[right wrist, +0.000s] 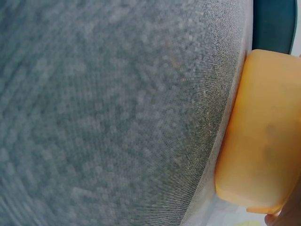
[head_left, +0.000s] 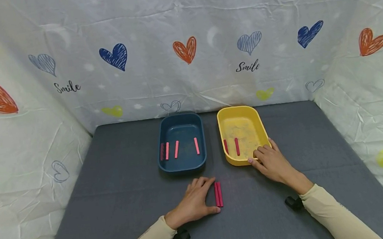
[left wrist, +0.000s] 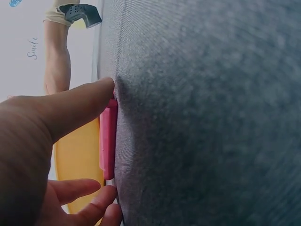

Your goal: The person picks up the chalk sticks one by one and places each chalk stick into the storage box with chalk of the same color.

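Two slim red sticks (head_left: 218, 194) lie side by side on the grey cloth in the head view. My left hand (head_left: 194, 201) spans them, thumb tip right at their near end and forefinger close to their far end. In the left wrist view a pinkish-red stick (left wrist: 108, 141) shows between thumb and fingers. My right hand (head_left: 271, 162) grips the front right corner of a yellow tray (head_left: 227, 111), thumb at the front rim and fingers over the edge. Inside that tray, toward its left side, are dark red sticks (head_left: 237, 146). The right wrist view shows mostly the tray's outer wall (right wrist: 258, 127).
Left of the yellow tray stands a dark blue tray (head_left: 183, 171) with several pink and red sticks (head_left: 176, 149) in it. The grey cloth (head_left: 123, 204) covers the table. A white sheet (head_left: 153, 84) printed with hearts hangs behind and at both sides.
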Demonstrator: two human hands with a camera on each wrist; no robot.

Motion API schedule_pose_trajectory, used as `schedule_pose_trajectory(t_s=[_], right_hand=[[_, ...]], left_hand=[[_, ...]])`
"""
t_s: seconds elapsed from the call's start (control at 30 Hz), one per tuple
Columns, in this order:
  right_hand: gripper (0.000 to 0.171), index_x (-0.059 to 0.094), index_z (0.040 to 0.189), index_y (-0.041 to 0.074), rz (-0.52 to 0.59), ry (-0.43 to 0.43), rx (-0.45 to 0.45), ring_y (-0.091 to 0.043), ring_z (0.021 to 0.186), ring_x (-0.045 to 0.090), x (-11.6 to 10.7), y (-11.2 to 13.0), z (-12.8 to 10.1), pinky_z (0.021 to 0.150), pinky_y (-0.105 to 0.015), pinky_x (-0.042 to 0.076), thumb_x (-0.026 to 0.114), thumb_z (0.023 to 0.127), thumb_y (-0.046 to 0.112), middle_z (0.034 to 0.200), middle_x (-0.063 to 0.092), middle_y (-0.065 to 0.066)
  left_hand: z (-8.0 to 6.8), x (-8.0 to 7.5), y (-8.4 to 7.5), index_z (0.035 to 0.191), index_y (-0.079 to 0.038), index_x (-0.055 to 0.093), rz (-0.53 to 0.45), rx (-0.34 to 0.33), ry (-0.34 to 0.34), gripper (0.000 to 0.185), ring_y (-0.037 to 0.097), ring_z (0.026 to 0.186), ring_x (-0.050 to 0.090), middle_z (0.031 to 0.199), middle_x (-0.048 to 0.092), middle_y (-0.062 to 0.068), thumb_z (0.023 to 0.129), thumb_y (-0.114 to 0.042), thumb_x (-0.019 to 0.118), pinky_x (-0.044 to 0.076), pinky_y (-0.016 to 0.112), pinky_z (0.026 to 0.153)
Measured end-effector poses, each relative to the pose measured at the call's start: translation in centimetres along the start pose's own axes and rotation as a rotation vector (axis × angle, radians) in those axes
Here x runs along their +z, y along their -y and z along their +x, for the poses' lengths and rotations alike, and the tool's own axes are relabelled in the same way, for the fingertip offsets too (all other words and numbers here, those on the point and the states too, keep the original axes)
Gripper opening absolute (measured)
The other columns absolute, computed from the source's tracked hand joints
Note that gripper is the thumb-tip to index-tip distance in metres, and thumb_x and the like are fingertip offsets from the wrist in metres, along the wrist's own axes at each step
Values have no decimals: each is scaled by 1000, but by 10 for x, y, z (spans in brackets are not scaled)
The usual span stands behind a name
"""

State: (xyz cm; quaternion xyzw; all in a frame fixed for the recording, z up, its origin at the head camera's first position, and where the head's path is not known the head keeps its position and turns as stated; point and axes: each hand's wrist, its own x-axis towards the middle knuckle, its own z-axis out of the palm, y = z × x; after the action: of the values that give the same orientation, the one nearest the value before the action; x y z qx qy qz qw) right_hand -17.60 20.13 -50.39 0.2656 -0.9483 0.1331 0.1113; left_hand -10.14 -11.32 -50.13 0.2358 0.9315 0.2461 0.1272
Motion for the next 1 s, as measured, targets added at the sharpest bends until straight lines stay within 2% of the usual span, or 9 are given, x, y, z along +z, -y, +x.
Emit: schedule_pose_trajectory(t_s=[0.47, 0.73, 1.0], right_hand=[[25, 58, 84, 20, 3, -11, -10, -22, 84, 56, -2, 1, 0, 118, -61, 17, 55, 99, 40, 81, 56, 2], [25, 58, 84, 20, 1, -14, -16, -22, 84, 56, -3, 2, 1, 117, -61, 18, 55, 99, 39, 80, 56, 3], [25, 58, 84, 20, 0, -18, -15, -22, 84, 56, -2, 2, 0, 117, -62, 18, 55, 99, 40, 80, 56, 2]], left_hand=[[2, 5, 3, 142, -11, 50, 39, 28, -43, 84, 24, 118, 45, 132, 52, 6, 74, -47, 83, 40, 46, 97], [3, 6, 2, 142, -11, 49, 35, -5, -39, 85, 23, 116, 45, 128, 52, 6, 73, -48, 83, 40, 47, 98], [2, 7, 3, 138, -11, 53, 28, 9, -53, 80, 22, 112, 46, 125, 53, 5, 73, -46, 84, 40, 45, 95]])
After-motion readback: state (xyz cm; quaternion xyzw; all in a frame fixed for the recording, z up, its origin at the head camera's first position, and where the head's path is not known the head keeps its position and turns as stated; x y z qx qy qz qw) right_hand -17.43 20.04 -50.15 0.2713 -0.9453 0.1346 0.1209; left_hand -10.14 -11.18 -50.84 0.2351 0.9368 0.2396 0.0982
